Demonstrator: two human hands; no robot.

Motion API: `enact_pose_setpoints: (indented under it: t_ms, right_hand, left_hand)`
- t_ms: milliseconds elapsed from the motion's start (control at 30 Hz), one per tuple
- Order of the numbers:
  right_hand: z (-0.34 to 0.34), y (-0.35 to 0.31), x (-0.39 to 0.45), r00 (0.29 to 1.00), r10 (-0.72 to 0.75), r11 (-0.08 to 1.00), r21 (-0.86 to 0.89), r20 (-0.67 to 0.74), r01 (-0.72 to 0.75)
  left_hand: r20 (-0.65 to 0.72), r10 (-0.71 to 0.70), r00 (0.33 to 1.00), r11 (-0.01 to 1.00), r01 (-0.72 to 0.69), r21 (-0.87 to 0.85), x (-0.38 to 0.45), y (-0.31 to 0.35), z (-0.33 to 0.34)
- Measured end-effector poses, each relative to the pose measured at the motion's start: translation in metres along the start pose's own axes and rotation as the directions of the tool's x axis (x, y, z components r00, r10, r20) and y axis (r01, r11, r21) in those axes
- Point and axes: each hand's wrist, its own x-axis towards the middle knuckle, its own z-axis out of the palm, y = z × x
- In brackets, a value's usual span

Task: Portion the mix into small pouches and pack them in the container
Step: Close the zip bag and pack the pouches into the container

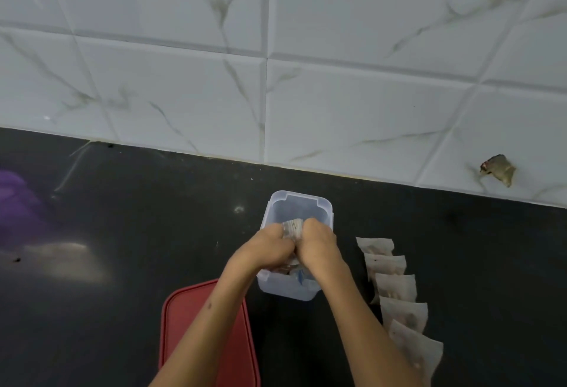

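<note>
Black counter [122,233] below a wall [337,95] of white marble-veined tiles. Container [319,208]: clear plastic, rectangular with rounded corners and a stepped rim, standing open near the counter's middle, its long axis running from the viewer toward the wall. Left hand [264,248] and right hand [319,242] meet over the container, fingers curled round a small pale pouch [293,228] held between them inside the rim (more contents show below, indistinct). Five further pouches [395,287], whitish paper squares with darker fill showing through, lie overlapping in a row just right of the container, parallel to its long axis. Red lid [181,325] lies flat at near left, partly under the left forearm.
</note>
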Motion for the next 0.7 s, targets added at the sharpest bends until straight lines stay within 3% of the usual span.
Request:
enact_pose_setpoints:
  t_ms: [133,267,333,433,700]
  right_hand:
    - [-0.002,0.001,0.0,0.999,-0.022,1.0,0.011,0.031,0.022]
    - [-0.025,0.013,-0.014,0.984,-0.146,0.989,0.031,0.101,0.144]
    - [-0.038,0.016,-0.021,0.956,-0.216,0.976,0.0,0.197,0.22]
    - [-0.042,0.012,-0.021,0.928,-0.189,0.975,-0.05,0.321,0.216]
    - [-0.006,0.0,0.0,0.981,-0.032,0.977,-0.202,0.19,0.071]
  left_hand:
    - [0.116,0.033,0.993,0.995,-0.044,0.092,0.0,0.0,-0.015]
    - [0.209,0.086,0.974,0.995,-0.093,0.023,0.002,-0.009,-0.028]
    - [0.249,0.101,0.963,0.992,-0.115,0.042,0.002,-0.011,-0.032]
    - [0.261,0.071,0.963,0.978,-0.118,0.169,0.005,-0.008,-0.031]
    - [0.18,-0.045,0.983,0.866,-0.051,0.497,0.025,-0.001,-0.001]
